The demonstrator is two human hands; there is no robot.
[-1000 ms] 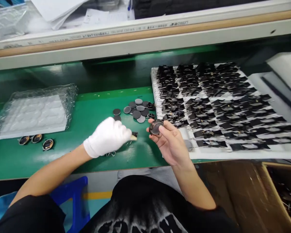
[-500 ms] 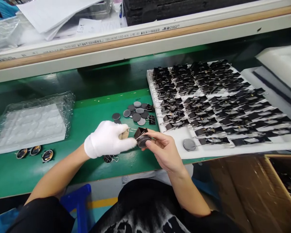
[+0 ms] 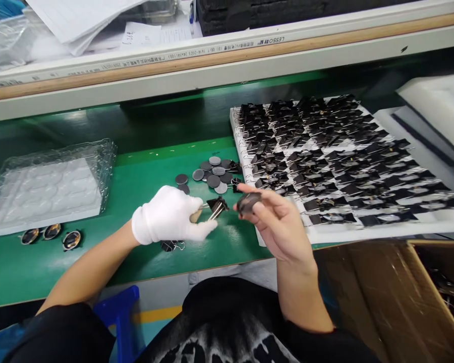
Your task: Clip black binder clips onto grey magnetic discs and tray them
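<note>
Head view: my gloved left hand pinches a black binder clip at its wire handles; my bare right hand pinches a dark round piece, motion-blurred, just beside the clip but not touching it. Both are above the green desk. Loose grey discs piled beyond my hands. White tray on the right, rows of clips on it. Another clip lies near my left hand. Three round frames at far left, beside a clear plastic tray.
</note>
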